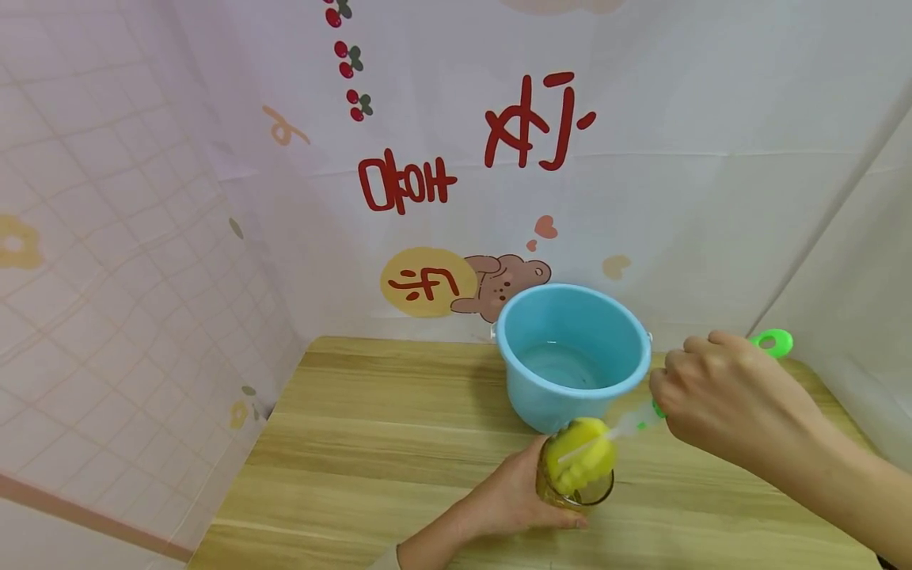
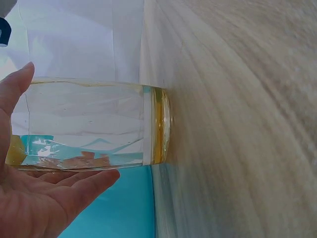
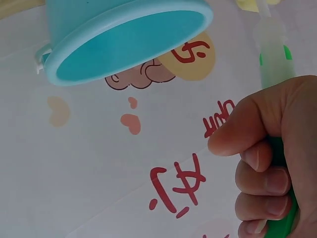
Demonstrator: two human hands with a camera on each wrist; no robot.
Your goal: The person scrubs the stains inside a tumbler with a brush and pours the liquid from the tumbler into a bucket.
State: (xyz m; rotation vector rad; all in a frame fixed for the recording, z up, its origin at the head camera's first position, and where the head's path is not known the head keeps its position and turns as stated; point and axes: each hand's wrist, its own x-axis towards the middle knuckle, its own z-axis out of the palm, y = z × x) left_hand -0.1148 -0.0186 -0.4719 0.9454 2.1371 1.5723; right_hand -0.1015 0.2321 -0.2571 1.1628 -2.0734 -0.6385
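Note:
My left hand grips a clear amber-tinted drinking glass round its side, and the glass stands upright with its base at the tabletop. In my right hand is the green and white handle of a sponge brush, fingers curled round it. Its yellow sponge head is at the mouth of the glass, tilted down to the left. In the left wrist view a bit of the yellow sponge shows at the rim. How deep the sponge reaches into the glass, I cannot tell.
Just behind the glass stands a light blue bucket with some water at its bottom. The wood-grain table ends against a white printed cloth at the back, with more cloth on both sides.

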